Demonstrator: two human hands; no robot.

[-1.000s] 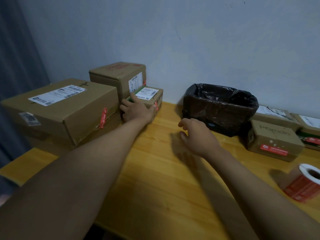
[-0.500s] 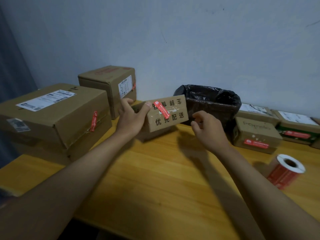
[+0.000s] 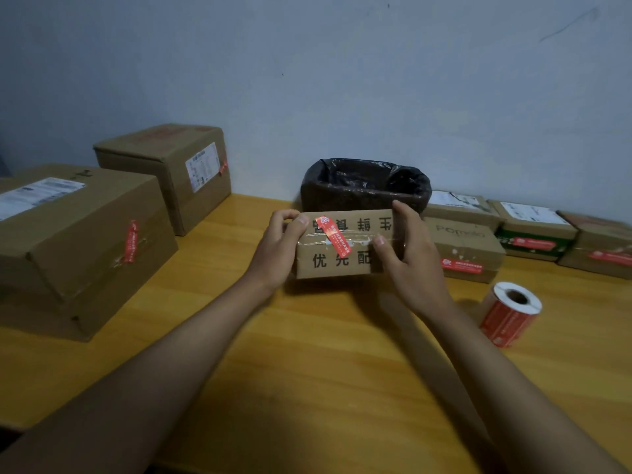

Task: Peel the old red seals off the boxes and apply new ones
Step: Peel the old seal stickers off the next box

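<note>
Small brown cardboard box [image 3: 342,246], a second ago on the wooden table [image 3: 307,371] by the stack, is now lifted before the black-lined bin [image 3: 366,184]. Left hand [image 3: 278,248] and right hand [image 3: 408,254] pinch its ends, fingers curled; the right thumb rests near the slanted old red seal [image 3: 333,235], likely peeled next.

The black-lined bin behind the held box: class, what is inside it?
Only the crinkled black liner of the bin shows, and no scraps show on it. The small box held by the left hand and right hand hides its front; the bottom is out of sight.
</note>
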